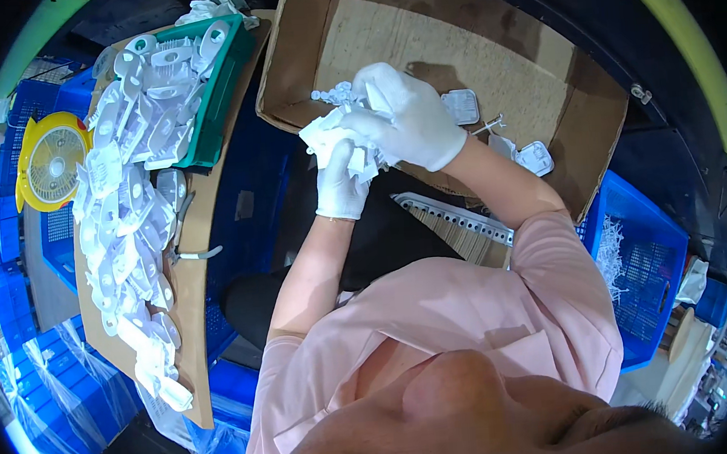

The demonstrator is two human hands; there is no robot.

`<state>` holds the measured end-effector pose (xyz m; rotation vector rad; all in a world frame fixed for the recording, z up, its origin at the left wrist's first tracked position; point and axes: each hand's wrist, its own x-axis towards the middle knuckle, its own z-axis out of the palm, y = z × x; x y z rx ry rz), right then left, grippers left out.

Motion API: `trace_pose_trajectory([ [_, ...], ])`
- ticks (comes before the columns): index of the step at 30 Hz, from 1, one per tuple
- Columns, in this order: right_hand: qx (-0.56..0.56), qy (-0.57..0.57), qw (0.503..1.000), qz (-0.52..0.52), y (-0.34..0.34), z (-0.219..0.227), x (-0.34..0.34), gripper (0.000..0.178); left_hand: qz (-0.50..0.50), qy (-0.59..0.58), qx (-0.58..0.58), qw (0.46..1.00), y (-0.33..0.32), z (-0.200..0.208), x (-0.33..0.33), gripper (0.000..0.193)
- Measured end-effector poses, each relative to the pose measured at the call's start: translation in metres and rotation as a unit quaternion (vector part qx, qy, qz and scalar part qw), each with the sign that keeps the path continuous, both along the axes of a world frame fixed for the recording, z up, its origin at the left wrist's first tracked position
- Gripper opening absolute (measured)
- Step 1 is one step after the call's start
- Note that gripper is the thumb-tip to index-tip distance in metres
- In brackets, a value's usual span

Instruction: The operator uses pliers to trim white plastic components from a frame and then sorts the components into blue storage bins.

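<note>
Both my hands wear white gloves and meet over the near left edge of a cardboard box [284,62]. My left hand [343,186] is closed from below around a bunch of white plastic parts [321,138]. From above, my right hand [410,119] is closed over the same bunch, its thumb and fingers pressed against it. A knobbly bluish-white plastic piece [336,94] sticks out past the right fingers. How the held parts join is hidden by the gloves. Inside the box lie a few white plastic parts [461,107] and a thin white sprue [490,124].
To the left, white plastic housings [127,203] are heaped on a brown board [197,227], spilling from a green tray [221,102]. Pliers [199,254] lie beside them. A yellow fan [55,162] stands farther left. At right, a blue crate [649,273] holds white scraps [611,254].
</note>
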<state>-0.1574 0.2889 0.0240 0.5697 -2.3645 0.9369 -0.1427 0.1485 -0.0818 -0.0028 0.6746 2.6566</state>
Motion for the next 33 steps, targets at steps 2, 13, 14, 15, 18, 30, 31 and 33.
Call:
trace_pose_trajectory([
  [2, -0.015, 0.028, 0.999, 0.003, -0.011, -0.006, -0.004, 0.032, -0.025, -0.030, -0.064, 0.997, 0.000, 0.001, 0.000, 0.055],
  [13, 0.041, -0.003, 0.999, 0.004, -0.043, -0.031, -0.022, 0.025, -0.058, -0.041, 0.067, 0.995, -0.013, -0.005, 0.004, 0.069],
  [14, 0.070, -0.020, 0.997, -0.009, -0.045, -0.031, -0.021, 0.023, -0.059, 0.000, 0.109, 0.992, -0.013, -0.004, 0.005, 0.074],
  [15, 0.070, -0.021, 0.997, -0.013, -0.046, -0.032, -0.021, 0.023, -0.035, 0.024, 0.074, 0.996, -0.010, 0.003, 0.006, 0.084],
  [18, 0.084, -0.062, 0.994, -0.040, -0.047, -0.032, -0.021, 0.023, -0.037, -0.013, -0.021, 0.999, -0.009, -0.001, 0.006, 0.087],
  [30, -0.329, -0.051, 0.931, 0.148, -0.038, -0.041, 0.001, 0.018, -0.023, 0.069, -0.044, 0.996, -0.029, -0.014, 0.012, 0.072],
  [31, -0.305, -0.090, 0.943, 0.102, -0.021, -0.037, -0.004, 0.017, -0.029, 0.096, -0.037, 0.994, -0.029, -0.016, 0.010, 0.072],
  [33, -0.231, -0.086, 0.969, -0.004, 0.023, -0.053, -0.026, 0.019, -0.016, 0.067, -0.025, 0.997, -0.015, 0.000, 0.013, 0.078],
])
